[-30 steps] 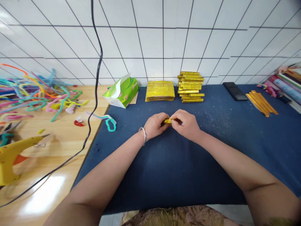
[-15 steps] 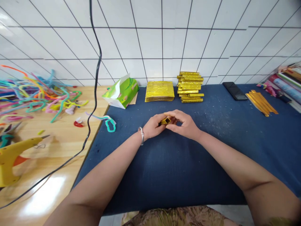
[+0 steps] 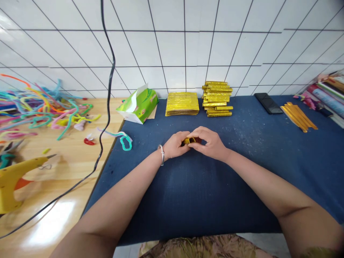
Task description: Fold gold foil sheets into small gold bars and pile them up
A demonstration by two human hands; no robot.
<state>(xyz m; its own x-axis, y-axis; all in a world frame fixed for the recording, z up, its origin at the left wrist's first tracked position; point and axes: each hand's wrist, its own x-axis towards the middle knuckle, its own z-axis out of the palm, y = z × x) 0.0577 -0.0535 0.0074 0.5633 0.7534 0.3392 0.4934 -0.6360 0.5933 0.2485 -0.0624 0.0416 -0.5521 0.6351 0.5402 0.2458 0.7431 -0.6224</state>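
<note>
Between my two hands is a small gold foil paper tube point(image 3: 191, 141), its hollow end turned toward me. My left hand point(image 3: 176, 145), with a silver bangle at the wrist, wraps round the tube's left part and hides much of it. The thumb and fingers of my right hand point(image 3: 211, 143) pinch the open end from the right. Behind them lies a flat stack of gold foil paper point(image 3: 182, 104). To its right is a pile of rolled gold foil tubes point(image 3: 217, 99).
A green tissue box point(image 3: 142, 105) and a bent pipe cleaner point(image 3: 126, 141) lie left on the blue cloth point(image 3: 199, 200). A black cable point(image 3: 109, 96) hangs across the left. Beyond are a yellow glue gun point(image 3: 21, 172) and pipe cleaners point(image 3: 48, 111). Right: a phone point(image 3: 268, 103) and gold strips point(image 3: 299, 116).
The tube's open end has turned slightly and looks flatter, less diamond-shaped, between my fingers. My right hand has shifted a little; the things around have stayed put.
</note>
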